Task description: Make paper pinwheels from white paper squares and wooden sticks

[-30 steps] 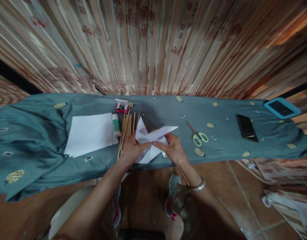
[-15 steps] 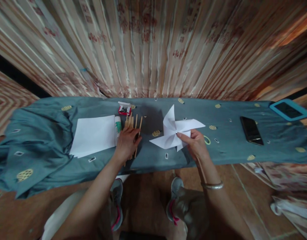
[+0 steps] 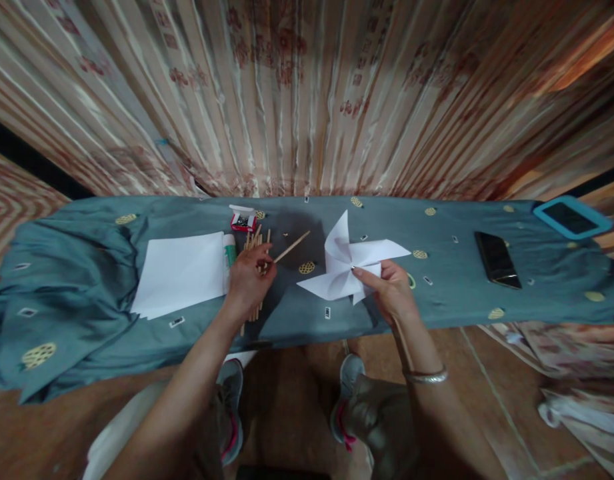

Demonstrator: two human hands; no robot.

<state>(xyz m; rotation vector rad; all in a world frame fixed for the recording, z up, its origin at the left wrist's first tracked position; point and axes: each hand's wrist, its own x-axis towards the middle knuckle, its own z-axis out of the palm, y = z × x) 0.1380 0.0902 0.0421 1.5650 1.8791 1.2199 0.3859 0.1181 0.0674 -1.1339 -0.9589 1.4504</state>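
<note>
My left hand (image 3: pixel 251 279) pinches a thin wooden stick (image 3: pixel 294 245), which slants up to the right out of my fingers. Under and behind that hand lie several more wooden sticks (image 3: pixel 254 311) on the cloth. My right hand (image 3: pixel 393 288) holds a white paper pinwheel (image 3: pixel 343 263) by its right side, thumb at the centre where a small dark dot shows. Left of the sticks are a glue stick (image 3: pixel 229 248) with a green label and a stack of white paper (image 3: pixel 181 273). A small open red-and-white box (image 3: pixel 243 219) with dark contents stands behind the sticks.
A blue-green patterned cloth (image 3: pixel 457 273) covers the long narrow table. Towards the right lie a black phone (image 3: pixel 497 260) and a blue-framed tablet (image 3: pixel 571 217). A pale green ring (image 3: pixel 411 281) sits partly behind my right hand. A pleated curtain (image 3: pixel 297 100) hangs along the back.
My left hand has picked a single wooden stick out of the pile and tilted it to the right. My right hand keeps holding the pinwheel in much the same place.
</note>
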